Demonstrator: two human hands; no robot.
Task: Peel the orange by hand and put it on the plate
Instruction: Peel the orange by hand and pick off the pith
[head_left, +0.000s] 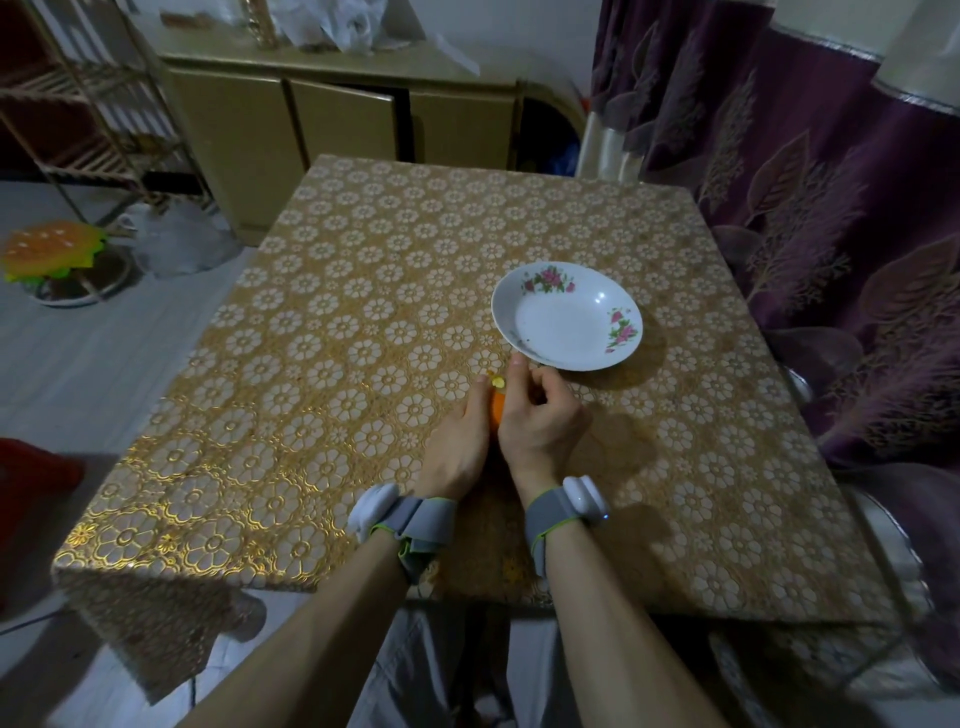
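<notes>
the orange (497, 408) sits squeezed between both hands just above the worktop (332, 374), near its middle and toward the near edge, with only a narrow strip of orange skin showing. at its far end a small pale flap of peel (498, 383) sticks up between the two thumbs. the left hand (460, 447) wraps the fruit's left side, and the right hand (540, 422) grips the right side with curled fingers, its thumb beside the flap; which thumb actually lifts the peel is hard to tell. a white plate (563, 325) with pink flowers lies just beyond the right hand, holding nothing. grey wrist bands (553, 514) circle both forearms. a purple curtain (831, 218) hangs at right, and a cabinet (311, 124) stands at the far side.
</notes>
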